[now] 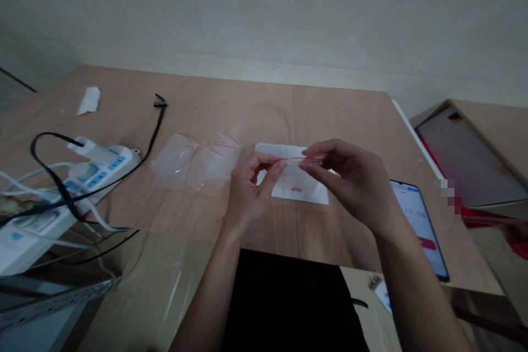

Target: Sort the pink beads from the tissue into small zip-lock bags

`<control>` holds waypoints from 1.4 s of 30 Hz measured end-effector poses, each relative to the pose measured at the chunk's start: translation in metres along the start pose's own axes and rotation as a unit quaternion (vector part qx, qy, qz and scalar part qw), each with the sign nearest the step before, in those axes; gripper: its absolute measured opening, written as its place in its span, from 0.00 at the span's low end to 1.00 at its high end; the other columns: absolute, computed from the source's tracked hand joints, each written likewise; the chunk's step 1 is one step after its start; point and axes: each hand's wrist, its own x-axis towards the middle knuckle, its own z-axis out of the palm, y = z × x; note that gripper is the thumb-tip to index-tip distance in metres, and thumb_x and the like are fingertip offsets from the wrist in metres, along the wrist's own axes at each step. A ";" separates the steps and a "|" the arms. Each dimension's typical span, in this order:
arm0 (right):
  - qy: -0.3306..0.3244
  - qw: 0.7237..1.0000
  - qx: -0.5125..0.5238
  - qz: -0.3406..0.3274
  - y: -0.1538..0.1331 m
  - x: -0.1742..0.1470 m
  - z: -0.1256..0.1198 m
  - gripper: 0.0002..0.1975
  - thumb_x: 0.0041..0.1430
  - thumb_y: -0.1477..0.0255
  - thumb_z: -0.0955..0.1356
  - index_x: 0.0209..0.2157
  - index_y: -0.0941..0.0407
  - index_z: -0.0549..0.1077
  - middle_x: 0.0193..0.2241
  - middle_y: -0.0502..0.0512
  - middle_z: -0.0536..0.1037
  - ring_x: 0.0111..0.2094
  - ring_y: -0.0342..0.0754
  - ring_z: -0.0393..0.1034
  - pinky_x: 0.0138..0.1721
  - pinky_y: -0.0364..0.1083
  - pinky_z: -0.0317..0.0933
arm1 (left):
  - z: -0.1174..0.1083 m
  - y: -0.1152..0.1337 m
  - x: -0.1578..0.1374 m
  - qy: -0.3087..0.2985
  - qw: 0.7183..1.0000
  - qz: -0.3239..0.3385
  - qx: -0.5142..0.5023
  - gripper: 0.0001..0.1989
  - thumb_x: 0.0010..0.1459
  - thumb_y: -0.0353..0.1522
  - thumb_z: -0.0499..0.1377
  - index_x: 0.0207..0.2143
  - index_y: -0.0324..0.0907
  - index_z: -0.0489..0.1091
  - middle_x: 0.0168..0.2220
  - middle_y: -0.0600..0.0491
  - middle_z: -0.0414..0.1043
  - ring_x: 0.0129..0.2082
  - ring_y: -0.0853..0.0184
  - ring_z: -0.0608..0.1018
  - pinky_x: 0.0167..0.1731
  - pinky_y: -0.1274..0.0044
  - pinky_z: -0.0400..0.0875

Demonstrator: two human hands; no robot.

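Observation:
Between my two hands is a clear zip bag with a red line along its top edge. My left hand pinches one end of that edge between thumb and finger. At the other end, the thumb and fingers of my right hand are closed on the bag. Beneath it on the table lies a white sheet with a small reddish mark; my hands partly cover the sheet. Left of my left hand lie several clear zip bags with red top lines, some overlapping.
A white power strip with plugs and tangled cables sits at the left. A black cable runs across the wooden table. Behind it lies a scrap of white paper. A lit phone rests by my right forearm. A wall stands behind.

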 end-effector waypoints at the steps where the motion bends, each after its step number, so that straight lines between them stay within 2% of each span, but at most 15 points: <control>1: 0.022 0.999 0.035 0.011 0.001 -0.001 0.003 0.14 0.50 0.69 0.75 0.40 0.55 0.76 0.27 0.50 0.81 0.29 0.44 0.75 0.30 0.43 0.66 | 0.000 0.000 0.000 0.011 1.000 -0.001 0.001 0.07 0.55 0.37 0.62 0.30 0.42 0.72 0.29 0.53 0.77 0.31 0.69 0.78 0.35 0.76 0.74; 3: 0.048 0.994 0.089 0.040 0.003 -0.004 0.008 0.18 0.49 0.69 0.75 0.43 0.55 0.76 0.27 0.50 0.81 0.28 0.44 0.75 0.29 0.43 0.67 | 0.000 0.001 0.000 0.028 1.000 0.000 -0.002 0.07 0.54 0.36 0.64 0.29 0.41 0.73 0.27 0.53 0.78 0.29 0.69 0.79 0.33 0.77 0.75; 6: 0.068 0.989 0.117 0.065 0.007 -0.009 0.014 0.07 0.51 0.68 0.74 0.31 0.55 0.78 0.27 0.52 0.82 0.29 0.45 0.75 0.31 0.44 0.67 | 0.000 0.003 -0.001 0.040 0.999 0.003 -0.003 0.07 0.54 0.35 0.64 0.27 0.41 0.73 0.26 0.54 0.78 0.28 0.70 0.79 0.32 0.77 0.75; 8: 0.086 0.988 0.110 0.065 0.009 -0.011 0.017 0.06 0.52 0.68 0.73 0.26 0.55 0.78 0.26 0.52 0.81 0.29 0.45 0.75 0.33 0.45 0.67 | -0.001 0.005 -0.002 0.032 0.999 0.000 0.001 0.08 0.53 0.37 0.65 0.27 0.41 0.74 0.26 0.53 0.78 0.28 0.69 0.79 0.33 0.77 0.76; 12: 0.113 0.991 0.053 0.052 0.010 -0.014 0.019 0.08 0.54 0.69 0.72 0.23 0.55 0.76 0.24 0.51 0.79 0.28 0.44 0.71 0.33 0.44 0.64 | -0.001 0.006 -0.001 -0.007 1.000 -0.013 -0.011 0.13 0.52 0.42 0.66 0.31 0.41 0.75 0.29 0.52 0.79 0.29 0.69 0.80 0.32 0.77 0.76; 16: 0.089 0.992 0.075 0.058 0.010 -0.015 0.022 0.07 0.54 0.67 0.72 0.27 0.55 0.76 0.27 0.52 0.80 0.30 0.45 0.72 0.33 0.45 0.63 | -0.001 0.003 -0.001 -0.016 1.000 -0.021 -0.002 0.12 0.52 0.42 0.66 0.28 0.42 0.76 0.27 0.53 0.79 0.26 0.69 0.78 0.28 0.77 0.75; 21: 0.042 0.988 0.130 0.073 0.011 -0.018 0.028 0.07 0.52 0.65 0.73 0.29 0.55 0.79 0.30 0.54 0.82 0.31 0.46 0.73 0.36 0.47 0.66 | -0.001 0.005 -0.005 -0.020 1.000 0.004 0.017 0.08 0.53 0.38 0.65 0.28 0.42 0.75 0.28 0.53 0.79 0.28 0.68 0.78 0.32 0.76 0.75; 28: 0.070 0.992 0.087 0.054 0.009 -0.019 0.026 0.06 0.53 0.67 0.72 0.28 0.55 0.80 0.28 0.54 0.82 0.30 0.47 0.74 0.35 0.47 0.67 | 0.001 0.007 -0.004 -0.088 0.996 -0.015 0.002 0.07 0.54 0.37 0.65 0.32 0.43 0.78 0.33 0.51 0.81 0.30 0.67 0.80 0.32 0.74 0.76; 33: 0.061 0.990 0.112 0.062 0.012 -0.024 0.025 0.05 0.53 0.68 0.72 0.28 0.54 0.80 0.29 0.53 0.83 0.30 0.46 0.75 0.34 0.46 0.69 | 0.004 0.007 -0.007 -0.046 0.998 0.001 0.048 0.04 0.54 0.35 0.65 0.29 0.46 0.79 0.27 0.55 0.80 0.28 0.68 0.79 0.32 0.74 0.76; 38: 0.136 0.990 0.022 0.043 0.015 -0.031 0.026 0.04 0.53 0.69 0.72 0.28 0.53 0.80 0.27 0.53 0.82 0.27 0.46 0.74 0.31 0.46 0.68 | 0.013 0.012 -0.012 -0.013 0.988 0.068 0.141 0.05 0.56 0.33 0.63 0.29 0.44 0.78 0.29 0.54 0.81 0.30 0.67 0.80 0.32 0.75 0.75; 40: 0.153 0.987 0.023 0.046 0.014 -0.033 0.025 0.03 0.52 0.70 0.73 0.28 0.54 0.80 0.28 0.53 0.82 0.27 0.46 0.74 0.32 0.46 0.68 | 0.013 0.014 -0.012 -0.018 0.986 0.076 0.149 0.05 0.57 0.33 0.62 0.30 0.43 0.78 0.30 0.53 0.81 0.30 0.67 0.80 0.32 0.76 0.75; 42: 0.153 0.985 0.052 0.058 0.012 -0.032 0.023 0.03 0.51 0.70 0.73 0.27 0.54 0.80 0.27 0.53 0.83 0.27 0.45 0.75 0.32 0.46 0.69 | 0.010 0.016 -0.010 -0.048 0.989 0.059 0.128 0.06 0.58 0.33 0.61 0.31 0.43 0.78 0.30 0.53 0.81 0.30 0.68 0.81 0.32 0.77 0.75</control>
